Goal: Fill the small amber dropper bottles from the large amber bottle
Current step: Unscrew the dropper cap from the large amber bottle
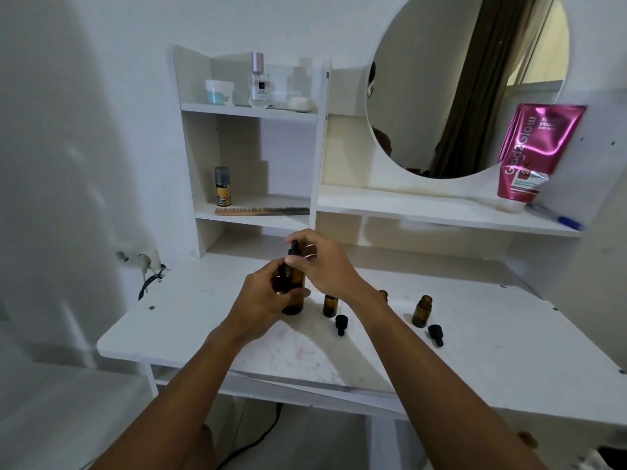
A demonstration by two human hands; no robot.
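Note:
The large amber bottle [295, 293] stands on the white vanity table [475, 334]. My left hand [268, 296] is wrapped around its body. My right hand [322, 262] pinches its black dropper cap [293, 249] at the top. Three small amber dropper bottles stand open to the right: one [330, 305] beside the large bottle, one [382, 295] mostly hidden behind my right forearm, one [421, 311] farther right. Two black dropper caps lie on the table, one [341, 323] in front of the nearest small bottle, the other [436, 334] by the right one.
A white shelf unit [251, 157] stands behind with a comb [261, 211], a spray can [223, 186], a perfume bottle [259, 83] and a jar [219, 92]. A round mirror [458, 79], a pink tube [532, 154] and a blue pen [559, 218] are at the right.

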